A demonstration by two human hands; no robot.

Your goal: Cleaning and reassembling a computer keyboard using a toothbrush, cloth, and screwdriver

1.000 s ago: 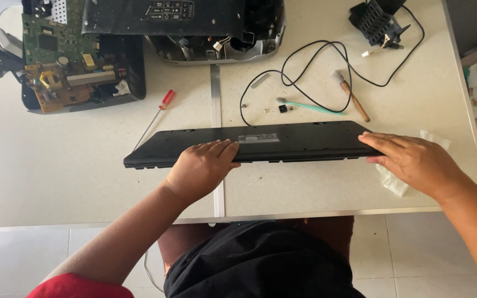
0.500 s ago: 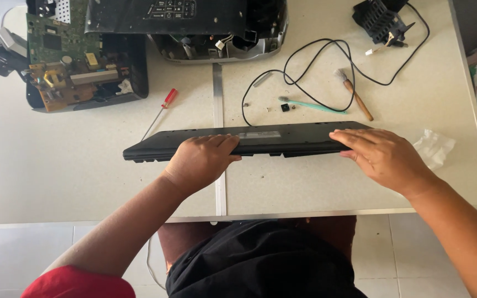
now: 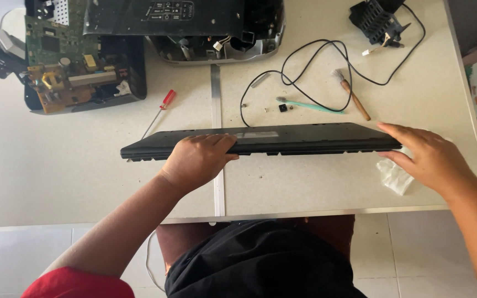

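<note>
We hold the black keyboard (image 3: 282, 140) on edge above the table (image 3: 56, 182); its keys are hidden. Our left hand (image 3: 197, 160) grasps its middle, our right hand (image 3: 429, 157) its right end, fingers loosely curled. The crumpled plastic (image 3: 396, 176) lies partly covered.

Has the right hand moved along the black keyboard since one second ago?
Yes. The right hand now holds the right end of the black keyboard, and the crumpled white tissue on the table that it covered earlier shows beside it.
</note>
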